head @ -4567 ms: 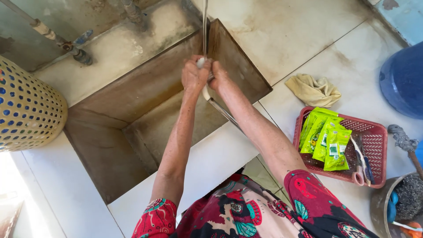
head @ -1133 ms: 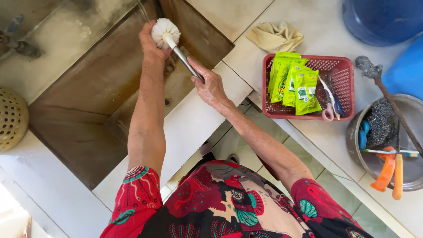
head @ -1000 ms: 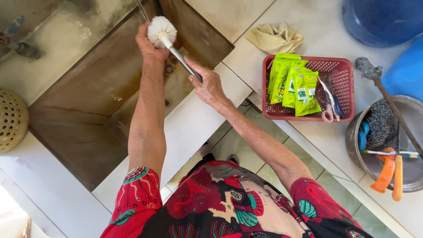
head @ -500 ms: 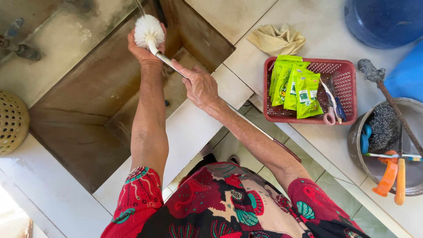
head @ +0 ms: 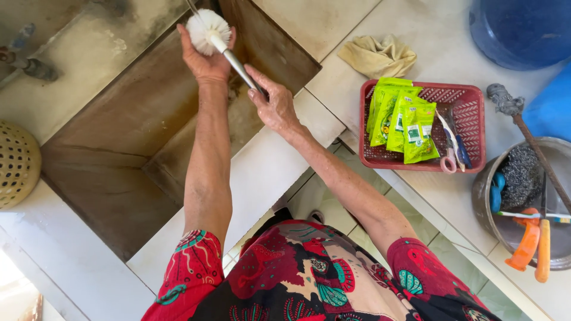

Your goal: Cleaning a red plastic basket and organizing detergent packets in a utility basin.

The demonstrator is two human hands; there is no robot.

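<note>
brush (head: 207, 31) cleaning is the step in hand: right hand (head: 272, 104) closed on the metal handle (head: 241, 67) at the sink (head: 113, 142) edge, left hand (head: 206, 57) cupped around the white head over the basin, so next likely calls for working fingers through the bristles.

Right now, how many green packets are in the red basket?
3, overlapping side by side in the red basket: left, middle, right. More may be hidden beneath them.
</note>
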